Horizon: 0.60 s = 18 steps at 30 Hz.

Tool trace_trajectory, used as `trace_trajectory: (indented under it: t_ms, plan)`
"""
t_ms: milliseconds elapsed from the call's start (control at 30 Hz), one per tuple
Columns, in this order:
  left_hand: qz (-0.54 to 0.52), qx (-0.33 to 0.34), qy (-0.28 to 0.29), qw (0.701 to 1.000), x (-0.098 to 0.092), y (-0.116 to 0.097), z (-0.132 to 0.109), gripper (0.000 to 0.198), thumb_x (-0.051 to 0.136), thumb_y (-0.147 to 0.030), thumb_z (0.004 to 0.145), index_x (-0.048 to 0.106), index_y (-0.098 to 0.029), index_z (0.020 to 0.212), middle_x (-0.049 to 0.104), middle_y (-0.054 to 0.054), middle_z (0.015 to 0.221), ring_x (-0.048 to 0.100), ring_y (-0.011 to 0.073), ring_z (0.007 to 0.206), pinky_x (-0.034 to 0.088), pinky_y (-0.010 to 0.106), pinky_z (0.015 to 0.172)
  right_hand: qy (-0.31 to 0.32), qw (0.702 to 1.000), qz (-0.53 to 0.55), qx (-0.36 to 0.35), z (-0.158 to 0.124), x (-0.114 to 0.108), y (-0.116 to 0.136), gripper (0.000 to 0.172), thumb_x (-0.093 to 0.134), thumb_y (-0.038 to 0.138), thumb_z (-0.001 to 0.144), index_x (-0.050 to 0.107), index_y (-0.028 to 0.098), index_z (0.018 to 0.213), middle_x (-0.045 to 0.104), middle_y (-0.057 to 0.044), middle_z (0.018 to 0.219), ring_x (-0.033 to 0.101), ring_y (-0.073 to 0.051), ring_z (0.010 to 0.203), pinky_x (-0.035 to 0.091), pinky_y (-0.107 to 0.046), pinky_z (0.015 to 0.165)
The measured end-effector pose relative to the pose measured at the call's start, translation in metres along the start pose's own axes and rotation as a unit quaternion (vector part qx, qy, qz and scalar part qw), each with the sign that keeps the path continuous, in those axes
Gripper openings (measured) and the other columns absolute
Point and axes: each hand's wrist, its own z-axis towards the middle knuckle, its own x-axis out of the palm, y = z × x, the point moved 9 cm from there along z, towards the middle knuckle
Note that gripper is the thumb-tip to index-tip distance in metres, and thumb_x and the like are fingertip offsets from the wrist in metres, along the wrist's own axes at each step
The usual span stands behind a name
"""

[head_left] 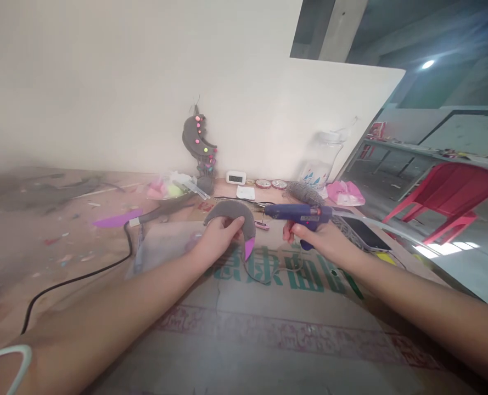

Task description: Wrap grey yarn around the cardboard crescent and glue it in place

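Observation:
My left hand (pixel 221 238) is closed around a grey crescent moon (pixel 232 209) wrapped in yarn, whose lower tip shows bare purple. A strand of grey yarn trails from that tip over the table. Closed on its handle, my right hand (pixel 309 233) holds a blue hot glue gun (pixel 295 212). The gun lies level, its nozzle pointing left, close to the moon's right side; whether they touch I cannot tell. Under my hands is a pale sheet (pixel 244 307) with green characters and a red border.
A decorated moon (pixel 196 137) hangs on the white wall behind. Along the back are a bag of pompoms (pixel 173 186), a small clock (pixel 236 178), a yarn ball (pixel 304 193) and a glass jar (pixel 321 159). A phone (pixel 365 233) lies right; a black cable (pixel 79 277) crosses the left.

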Motion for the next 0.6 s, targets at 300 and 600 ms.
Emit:
trace_trajectory:
  t_ms: [300, 600]
  plan:
    - [0.056, -0.006, -0.023, 0.998, -0.007, -0.011, -0.008, 0.049, 0.046, -0.062, 0.082, 0.059, -0.018, 0.065, 0.063, 0.003, 0.066, 0.057, 0.019, 0.066, 0.038, 0.029, 0.065, 0.009, 0.995, -0.047, 0.092, -0.023, 0.024, -0.038, 0.033, 0.061, 0.056, 0.079, 0.069, 0.027, 0.092, 0.075, -0.003, 0.092, 0.07, -0.029, 0.092, 0.056, -0.042, 0.083]
    - [0.027, 0.009, -0.041, 0.999, -0.01, -0.009, -0.007, 0.047, 0.048, -0.06, 0.083, 0.056, -0.019, 0.063, 0.06, 0.001, 0.063, 0.056, 0.0179, 0.064, 0.039, 0.028, 0.066, -0.02, 0.995, -0.069, 0.075, -0.021, 0.017, -0.028, 0.031, 0.056, 0.054, 0.084, 0.067, 0.025, 0.089, 0.074, -0.003, 0.093, 0.068, -0.025, 0.091, 0.056, -0.037, 0.08]
